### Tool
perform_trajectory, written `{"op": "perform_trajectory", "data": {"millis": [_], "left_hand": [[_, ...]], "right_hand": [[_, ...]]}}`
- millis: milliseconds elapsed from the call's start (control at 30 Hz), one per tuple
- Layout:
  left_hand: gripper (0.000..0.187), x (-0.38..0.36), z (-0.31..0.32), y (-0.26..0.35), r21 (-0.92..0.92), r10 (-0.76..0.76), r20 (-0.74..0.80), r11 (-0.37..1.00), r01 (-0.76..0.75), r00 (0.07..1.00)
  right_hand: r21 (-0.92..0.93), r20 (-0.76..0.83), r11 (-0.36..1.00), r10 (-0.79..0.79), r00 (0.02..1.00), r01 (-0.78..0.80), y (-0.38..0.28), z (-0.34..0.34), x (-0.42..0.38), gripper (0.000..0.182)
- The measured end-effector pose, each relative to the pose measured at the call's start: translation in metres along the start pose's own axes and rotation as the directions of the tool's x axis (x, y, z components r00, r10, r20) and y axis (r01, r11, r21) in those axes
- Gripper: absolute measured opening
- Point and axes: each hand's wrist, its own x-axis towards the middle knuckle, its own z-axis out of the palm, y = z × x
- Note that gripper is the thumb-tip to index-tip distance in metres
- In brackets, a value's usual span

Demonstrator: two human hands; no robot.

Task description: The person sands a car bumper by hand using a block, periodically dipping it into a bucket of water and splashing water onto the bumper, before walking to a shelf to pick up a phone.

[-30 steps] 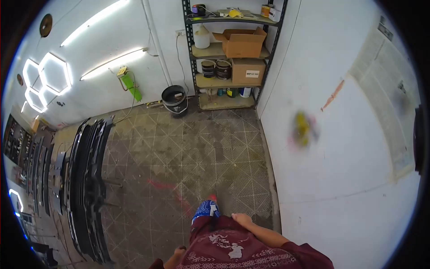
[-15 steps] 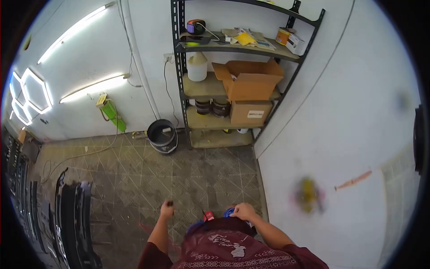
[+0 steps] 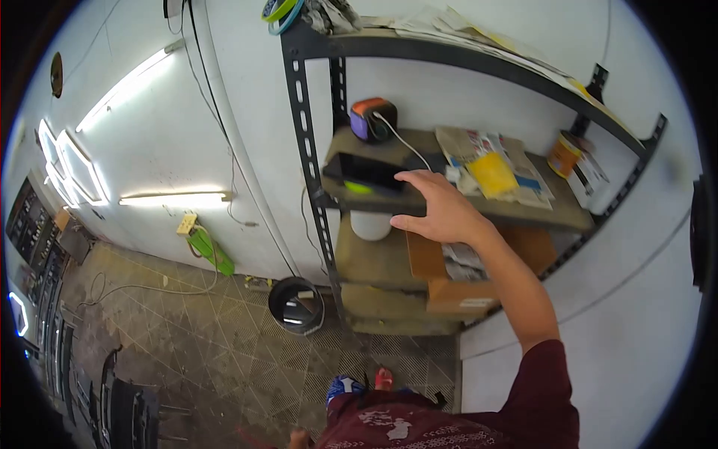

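My right hand (image 3: 443, 212) reaches over the front edge of the shelf board (image 3: 523, 213), thumb and fingers apart, with nothing in it. The fingertips are right at the near end of a flat black glossy slab (image 3: 366, 172), like a phone or tablet. Under the slab's front edge shows something bright yellow-green (image 3: 357, 187). Behind it stands an orange, purple and black box-like device (image 3: 372, 120) with a white cable. My left hand (image 3: 299, 438) is low at the bottom edge, mostly cut off, its fingers hidden.
Newspapers with a yellow packet (image 3: 491, 173) and an orange tin (image 3: 566, 153) share the shelf. Below are a white container (image 3: 370, 224) and an open cardboard box (image 3: 452, 293). A black bucket (image 3: 297, 305) stands on the floor, left of the metal rack post (image 3: 301, 105).
I have come closer to the rack. My right hand has gone from my waist up and forward to the shelf, opening out. My left hand has dropped to the bottom edge.
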Motion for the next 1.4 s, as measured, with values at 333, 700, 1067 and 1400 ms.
{"op": "perform_trajectory", "data": {"millis": [333, 700, 1067, 1400], "left_hand": [[0.037, 0.091, -0.009, -0.002, -0.156, -0.246, 0.57, 0.904, 0.397, 0.784], [0.055, 0.39, -0.079, -0.048, -0.805, -0.596, 0.433, 0.082, 0.588, 0.676], [0.058, 0.343, -0.035, -0.062, -0.559, -0.575, 0.644, 0.098, 0.823, 0.506], [0.062, 0.314, -0.036, -0.069, -0.439, -0.587, 0.716, 0.043, 0.898, 0.378]], "right_hand": [[-0.079, 0.4, 0.994, -0.041, 0.916, 0.079, 0.043, 0.032, 0.135, 0.104], [-0.171, 0.5, 0.981, 0.01, 0.866, 0.088, 0.02, 0.035, 0.154, 0.105], [-0.252, 0.485, 0.966, 0.075, 0.871, 0.058, 0.017, 0.032, 0.158, 0.113], [-0.233, 0.476, 0.972, 0.122, 0.871, -0.008, 0.028, 0.052, 0.165, 0.105]]}}
